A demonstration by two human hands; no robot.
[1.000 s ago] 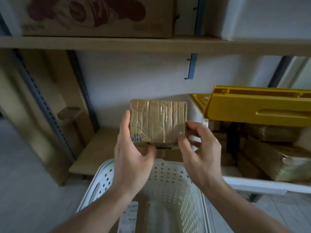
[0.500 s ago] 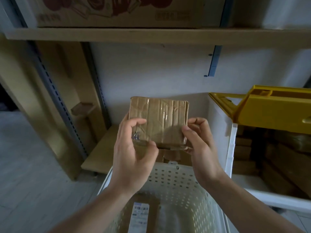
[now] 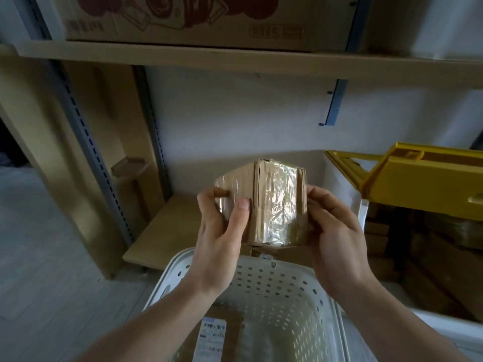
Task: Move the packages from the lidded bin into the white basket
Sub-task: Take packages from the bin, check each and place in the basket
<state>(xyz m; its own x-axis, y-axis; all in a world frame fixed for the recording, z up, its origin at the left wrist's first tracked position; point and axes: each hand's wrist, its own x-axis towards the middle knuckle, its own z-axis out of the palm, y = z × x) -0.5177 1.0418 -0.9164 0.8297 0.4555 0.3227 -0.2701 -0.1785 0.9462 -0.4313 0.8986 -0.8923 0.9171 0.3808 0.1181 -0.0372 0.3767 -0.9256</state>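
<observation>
A brown cardboard package (image 3: pixel 271 202) wrapped in clear tape is held up in front of me, above the far rim of the white basket (image 3: pixel 277 288). My left hand (image 3: pixel 222 231) grips its left side with the thumb across the front. My right hand (image 3: pixel 332 231) holds its right edge. The perforated basket holds a package with a white barcode label (image 3: pixel 213 335) at its bottom. To the right stands the white bin (image 3: pixel 342 184) with its yellow lid (image 3: pixel 423 178) raised; several brown packages (image 3: pixel 423 252) lie inside.
A wooden shelf (image 3: pixel 235 61) overhead carries a printed cardboard box (image 3: pixel 196 19). A low wooden shelf board (image 3: pixel 167 231) lies behind the basket. Metal rack uprights (image 3: pixel 86 126) stand at the left, with pale floor (image 3: pixel 39 257) beyond.
The package has been turned in my hands, so a narrower taped face now points at me. My view has shifted left and closer; the bin sits further right.
</observation>
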